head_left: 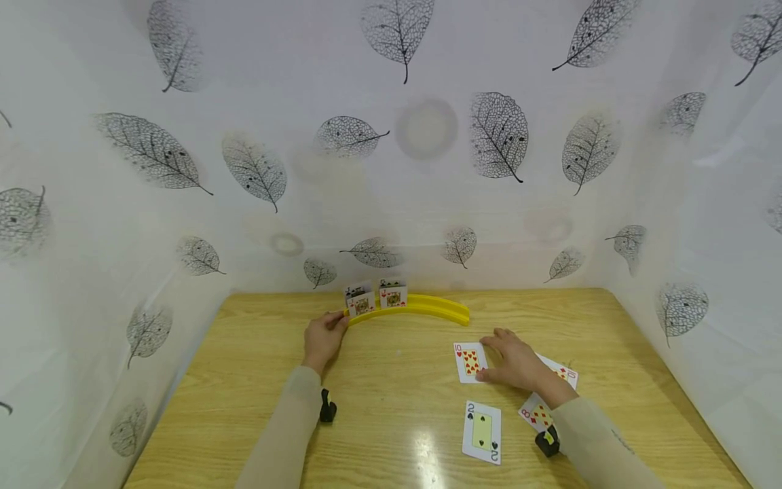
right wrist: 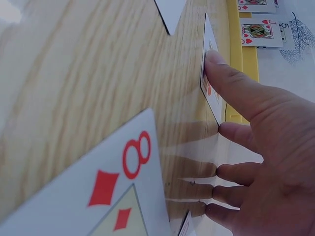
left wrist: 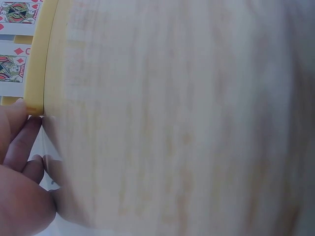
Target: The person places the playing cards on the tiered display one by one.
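My left hand [head_left: 324, 341] pinches the left end of a curved yellow card holder [head_left: 436, 307] between thumb and fingers. In it stand a face card of diamonds [left wrist: 11, 69] and a jack of hearts [right wrist: 257, 31], with black-suited cards behind them. At the right, my right hand [head_left: 518, 361] reaches over the table with fingers spread. Its thumb touches the ten of hearts [head_left: 469, 362], and the index fingertip meets that card's edge. The other fingertips touch the tabletop in the right wrist view. An eight of diamonds [right wrist: 118, 182] lies beneath the right wrist.
A two of spades [head_left: 482, 432] lies nearer the front of the wooden table [head_left: 391, 387]. Another red ten [head_left: 565, 372] is partly hidden behind the right hand. White leaf-print sheeting [head_left: 427, 197] rises around the table's back and sides.
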`<state>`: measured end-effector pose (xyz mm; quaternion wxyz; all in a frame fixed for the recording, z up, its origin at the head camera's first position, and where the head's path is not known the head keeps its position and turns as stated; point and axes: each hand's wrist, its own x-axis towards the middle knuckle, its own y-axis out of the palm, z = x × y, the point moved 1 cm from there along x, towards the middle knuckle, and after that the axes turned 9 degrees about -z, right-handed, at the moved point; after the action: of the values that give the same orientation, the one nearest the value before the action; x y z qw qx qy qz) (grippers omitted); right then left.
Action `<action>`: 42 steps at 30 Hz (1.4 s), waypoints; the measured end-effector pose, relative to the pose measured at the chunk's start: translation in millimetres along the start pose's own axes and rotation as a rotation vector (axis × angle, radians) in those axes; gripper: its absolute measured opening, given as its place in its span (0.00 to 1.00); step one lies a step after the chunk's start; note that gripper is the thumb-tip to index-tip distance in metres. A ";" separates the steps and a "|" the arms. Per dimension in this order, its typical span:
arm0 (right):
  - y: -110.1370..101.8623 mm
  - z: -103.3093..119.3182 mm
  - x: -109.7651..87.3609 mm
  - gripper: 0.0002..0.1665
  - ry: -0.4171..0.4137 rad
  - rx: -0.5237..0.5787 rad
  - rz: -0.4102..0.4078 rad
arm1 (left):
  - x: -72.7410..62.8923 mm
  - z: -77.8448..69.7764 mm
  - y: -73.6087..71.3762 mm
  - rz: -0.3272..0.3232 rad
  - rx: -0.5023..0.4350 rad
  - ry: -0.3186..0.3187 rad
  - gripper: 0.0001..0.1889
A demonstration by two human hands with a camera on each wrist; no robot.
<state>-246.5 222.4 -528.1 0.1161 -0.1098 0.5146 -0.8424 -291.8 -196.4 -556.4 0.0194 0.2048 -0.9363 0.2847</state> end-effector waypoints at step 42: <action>10.5 15.9 3.9 0.32 0.159 0.350 -0.135 | 0.0 1.1 -0.5 0.009 -0.008 -0.004 0.17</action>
<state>-244.5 203.1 -530.1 0.0354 -0.0552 0.3594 -0.9309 -291.5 -197.4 -557.0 0.0170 0.2012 -0.9384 0.2805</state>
